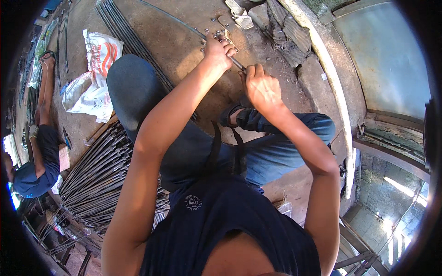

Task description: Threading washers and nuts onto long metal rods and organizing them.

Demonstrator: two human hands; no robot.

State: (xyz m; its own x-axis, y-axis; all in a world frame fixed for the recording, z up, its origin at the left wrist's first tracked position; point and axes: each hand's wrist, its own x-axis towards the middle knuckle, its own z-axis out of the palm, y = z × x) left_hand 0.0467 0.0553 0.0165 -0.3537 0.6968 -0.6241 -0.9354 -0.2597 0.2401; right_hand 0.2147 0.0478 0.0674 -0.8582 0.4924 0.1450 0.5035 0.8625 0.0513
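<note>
A long, thin metal rod [237, 63] runs slantwise from the top of the view down to my hands. My left hand [217, 51] is wrapped round it, fingers curled. Lower and to the right, my right hand [261, 86] grips the rod near its end, the knuckles facing up. A short dark length of it shows between the two hands. Small shiny metal pieces [214, 20] lie scattered on the ground just beyond my left hand. They are too small to name, and whatever else sits inside my left hand is hidden.
Long rods [117, 25] lie beyond my left knee, and a large stack of rods [99, 170] fans out at left. White printed sacks [96, 87] and pliers [67, 139] lie nearby. Another person [34, 170] sits far left. Pale sandals [240, 14] lie ahead; a pale pipe [334, 87] curves along the right.
</note>
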